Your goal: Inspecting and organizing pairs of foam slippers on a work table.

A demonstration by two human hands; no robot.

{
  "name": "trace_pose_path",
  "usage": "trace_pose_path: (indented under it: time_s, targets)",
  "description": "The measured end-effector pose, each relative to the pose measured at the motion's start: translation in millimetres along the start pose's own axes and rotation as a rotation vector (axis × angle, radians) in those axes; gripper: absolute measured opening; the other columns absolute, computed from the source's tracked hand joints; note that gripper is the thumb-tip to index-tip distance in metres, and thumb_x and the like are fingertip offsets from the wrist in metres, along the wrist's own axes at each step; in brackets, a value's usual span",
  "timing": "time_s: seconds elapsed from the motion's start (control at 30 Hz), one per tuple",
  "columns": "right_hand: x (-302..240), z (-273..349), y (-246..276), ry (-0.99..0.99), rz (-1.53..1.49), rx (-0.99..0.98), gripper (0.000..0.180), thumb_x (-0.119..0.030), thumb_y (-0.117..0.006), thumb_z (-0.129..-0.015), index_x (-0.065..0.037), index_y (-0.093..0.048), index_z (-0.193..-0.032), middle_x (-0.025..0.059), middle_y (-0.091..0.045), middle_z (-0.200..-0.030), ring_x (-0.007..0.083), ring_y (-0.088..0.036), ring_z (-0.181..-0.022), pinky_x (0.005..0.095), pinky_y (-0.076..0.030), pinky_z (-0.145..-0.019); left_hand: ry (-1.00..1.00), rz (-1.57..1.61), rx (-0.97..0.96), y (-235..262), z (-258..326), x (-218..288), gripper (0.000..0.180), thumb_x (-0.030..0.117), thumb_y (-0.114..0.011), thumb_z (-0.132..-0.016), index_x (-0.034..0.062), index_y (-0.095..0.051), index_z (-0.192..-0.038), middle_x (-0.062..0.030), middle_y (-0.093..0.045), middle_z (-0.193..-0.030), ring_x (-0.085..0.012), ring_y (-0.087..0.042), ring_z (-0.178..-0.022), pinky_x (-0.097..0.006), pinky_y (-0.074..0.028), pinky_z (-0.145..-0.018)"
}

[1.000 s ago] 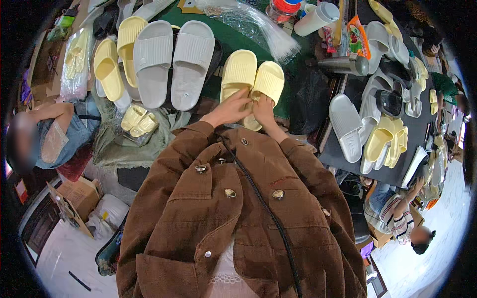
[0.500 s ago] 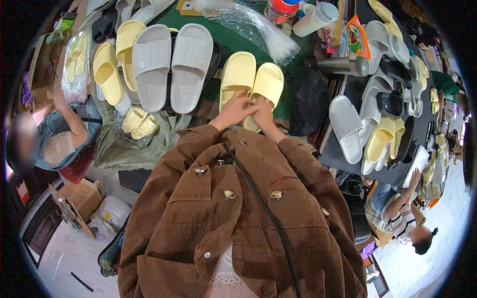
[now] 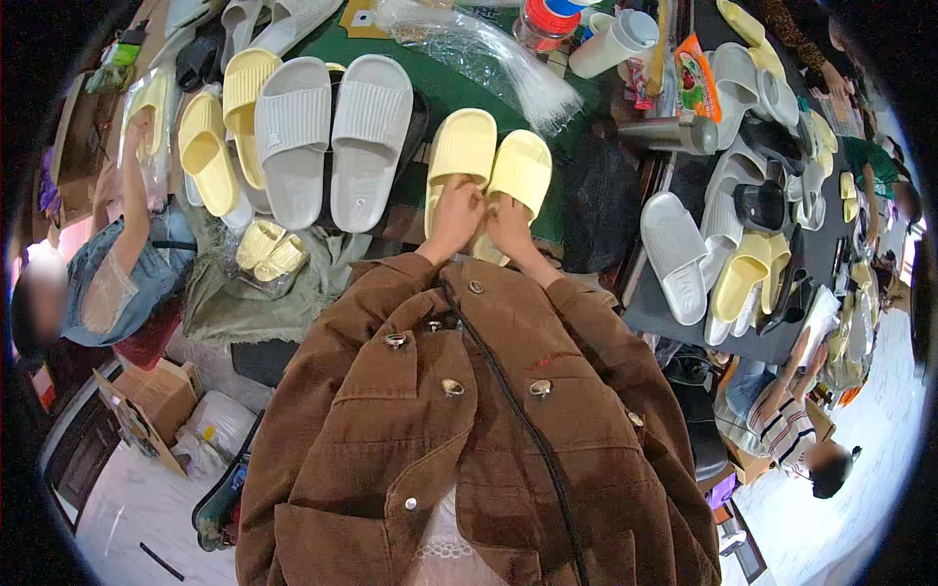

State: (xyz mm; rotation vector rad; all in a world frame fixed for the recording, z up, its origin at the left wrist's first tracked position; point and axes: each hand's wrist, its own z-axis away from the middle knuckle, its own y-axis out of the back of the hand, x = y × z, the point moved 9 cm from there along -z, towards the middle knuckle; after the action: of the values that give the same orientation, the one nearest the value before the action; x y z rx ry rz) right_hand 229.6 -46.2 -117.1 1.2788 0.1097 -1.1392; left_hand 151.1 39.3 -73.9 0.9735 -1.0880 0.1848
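Observation:
A pair of pale yellow slippers lies in front of me on the green table, the left slipper (image 3: 463, 137) and the right slipper (image 3: 525, 161) side by side with toes pointing away. My left hand (image 3: 455, 217) is over the left slipper's footbed, just behind its ribbed strap, fingers curled together. Over the right slipper, my right hand (image 3: 509, 229) has its bent fingertips at the strap's opening. Whatever the fingers pinch, if anything, is too small or hidden to make out.
Left of the pair are two large grey slippers (image 3: 370, 146), more yellow slippers (image 3: 208, 156) and a small bagged yellow pair (image 3: 269, 251). Clear plastic bags (image 3: 489, 59), a white cup (image 3: 614, 44) and a steel flask (image 3: 669, 134) lie beyond. Co-workers sit on both sides.
My hands, touching each other before, have come apart, each now over its own slipper. The person at left has reached an arm up to a bagged yellow slipper.

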Motion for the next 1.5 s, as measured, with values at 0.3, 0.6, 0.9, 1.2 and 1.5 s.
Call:
trace_pose_path:
  time_s: [0.3, 0.6, 0.9, 1.2, 1.5]
  targets:
    - [-16, 33, 37, 0.075, -0.390, -0.178, 0.052, -0.005, -0.051, -0.081, -0.002, -0.033, -0.129, 0.0223, -0.035, -0.125, 0.0291, -0.053, -0.098, 0.0345, -0.045, -0.082, 0.017, 0.000, 0.071, -7, -6, 0, 0.014, 0.006, -0.062, -0.073, -0.0022, -0.051, -0.072, -0.0186, -0.047, -0.087, -0.0354, -0.050, -0.080, -0.040, -0.041, -0.069]
    - [-3, -19, 125, 0.132, -0.233, 0.313, 0.019, -0.005, -0.048, -0.083, -0.003, -0.061, -0.096, 0.0182, -0.059, -0.088, 0.0329, -0.058, -0.081, 0.0375, -0.045, -0.072, 0.004, 0.017, 0.072, -10, -8, -2, 0.015, 0.009, -0.062, -0.075, -0.0019, -0.053, -0.073, -0.0176, -0.049, -0.087, -0.0355, -0.049, -0.084, -0.041, -0.041, -0.071]
    - [24, -88, 76, -0.030, 0.171, -0.023, 0.029, -0.025, -0.042, -0.087, -0.010, -0.065, -0.096, 0.0189, -0.062, -0.088, 0.0354, -0.058, -0.083, 0.0424, -0.043, -0.077, 0.009, 0.050, 0.059, -12, -9, -8, 0.015, 0.011, -0.063, -0.075, -0.0013, -0.054, -0.074, -0.0171, -0.050, -0.088, -0.0353, -0.050, -0.085, -0.042, -0.041, -0.073]
    - [27, -67, 111, -0.159, -0.428, 0.319, 0.013, -0.009, -0.055, -0.083, -0.001, -0.063, -0.090, 0.0084, -0.064, -0.081, 0.0169, -0.063, -0.077, 0.0287, -0.049, -0.067, -0.107, -0.002, -0.112, 0, -5, 6, 0.033, 0.023, -0.058, -0.082, -0.0028, -0.050, -0.099, -0.0207, -0.049, -0.100, -0.0364, -0.046, -0.097, -0.041, -0.038, -0.085]
    - [6, -78, 105, -0.023, -0.605, 0.254, 0.016, -0.006, -0.055, -0.080, 0.003, -0.056, -0.093, 0.0107, -0.063, -0.078, 0.0154, -0.062, -0.072, 0.0259, -0.049, -0.065, -0.295, -0.217, -0.106, 17, 6, -2, 0.048, 0.019, -0.051, -0.083, -0.0052, -0.038, -0.122, -0.0248, -0.041, -0.121, -0.0387, -0.040, -0.113, -0.042, -0.034, -0.096]
